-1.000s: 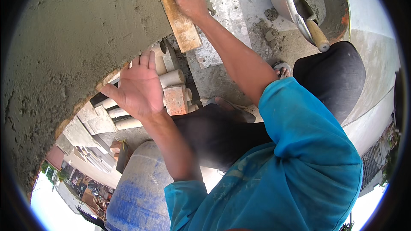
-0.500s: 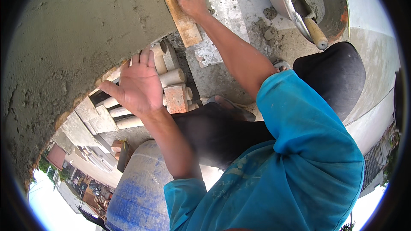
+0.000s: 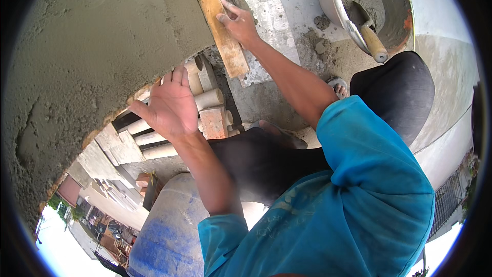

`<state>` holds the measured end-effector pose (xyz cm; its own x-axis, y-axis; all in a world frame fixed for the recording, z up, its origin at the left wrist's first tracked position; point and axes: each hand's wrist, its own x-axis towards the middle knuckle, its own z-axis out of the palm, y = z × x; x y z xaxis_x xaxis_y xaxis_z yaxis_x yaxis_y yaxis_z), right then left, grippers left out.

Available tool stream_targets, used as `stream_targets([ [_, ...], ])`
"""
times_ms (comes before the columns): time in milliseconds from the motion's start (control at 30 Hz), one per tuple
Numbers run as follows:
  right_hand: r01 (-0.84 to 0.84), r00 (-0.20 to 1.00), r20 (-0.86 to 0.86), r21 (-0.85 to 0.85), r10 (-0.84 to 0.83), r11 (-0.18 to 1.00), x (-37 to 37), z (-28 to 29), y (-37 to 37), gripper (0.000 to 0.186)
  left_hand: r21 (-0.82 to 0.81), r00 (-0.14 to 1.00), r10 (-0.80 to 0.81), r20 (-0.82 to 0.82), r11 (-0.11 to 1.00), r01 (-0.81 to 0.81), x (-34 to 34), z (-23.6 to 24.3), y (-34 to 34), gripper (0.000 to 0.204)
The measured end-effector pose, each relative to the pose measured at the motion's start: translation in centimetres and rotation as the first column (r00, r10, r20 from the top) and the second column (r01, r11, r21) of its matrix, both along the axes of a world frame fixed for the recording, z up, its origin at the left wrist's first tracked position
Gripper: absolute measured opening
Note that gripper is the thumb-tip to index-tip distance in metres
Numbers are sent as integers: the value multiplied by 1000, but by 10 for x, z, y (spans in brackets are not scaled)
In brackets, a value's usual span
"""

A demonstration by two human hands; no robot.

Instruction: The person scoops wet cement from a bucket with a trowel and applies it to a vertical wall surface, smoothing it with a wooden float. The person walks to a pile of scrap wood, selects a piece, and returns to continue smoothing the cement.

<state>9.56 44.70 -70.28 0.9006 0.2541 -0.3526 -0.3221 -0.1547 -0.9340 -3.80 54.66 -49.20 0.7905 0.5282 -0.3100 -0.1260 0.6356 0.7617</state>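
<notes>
My right hand [image 3: 240, 26] grips a long, narrow wooden float [image 3: 219, 23] from its right side; whatever handle it has is hidden. The float lies at the right edge of a broad layer of wet grey mortar [image 3: 107, 36]. My left hand [image 3: 176, 103] is held palm up with its fingers stretched out, and nothing is in it. Its fingertips are close to the mortar's near edge, though I cannot tell whether they touch. A mortar-spattered pale board [image 3: 271, 20] lies just beyond my right hand.
At the upper right stands a bucket [image 3: 328, 0] of mortar, holding a trowel with a wooden handle [image 3: 374, 44]. Pale pipes [image 3: 209, 98] and a brick [image 3: 213, 123] are stacked below the mortar edge. A blue, dusty barrel [image 3: 166, 225] stands at the lower left. Mortar crumbs [image 3: 320, 46] litter the ground.
My right hand has drawn the float nearer to me and slightly right along the mortar's edge. My left hand stays open, shifted only a little in the picture.
</notes>
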Motion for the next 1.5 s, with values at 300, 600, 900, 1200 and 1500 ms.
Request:
stream_targets([
  [300,28,995,88,86,-36,996,-19,115,-3,54,63,999,-36,21,997,35,-7,-8,8,145],
  [600,122,985,121,27,-124,992,31,119,16,56,15,1000,19,22,1000,-20,-2,-7,1,128],
  [900,111,994,-4,-34,-111,993,40,117,22,54,-5,999,44,3,999,-44,-1,-3,0,132],
  [1200,128,968,215,5,-126,992,0,117,16,51,22,999,11,46,1000,-12,-7,-8,6,130],
  [1500,105,978,182,7,-105,994,-7,149,9,50,17,999,24,26,1000,-25,-9,-23,3,133],
])
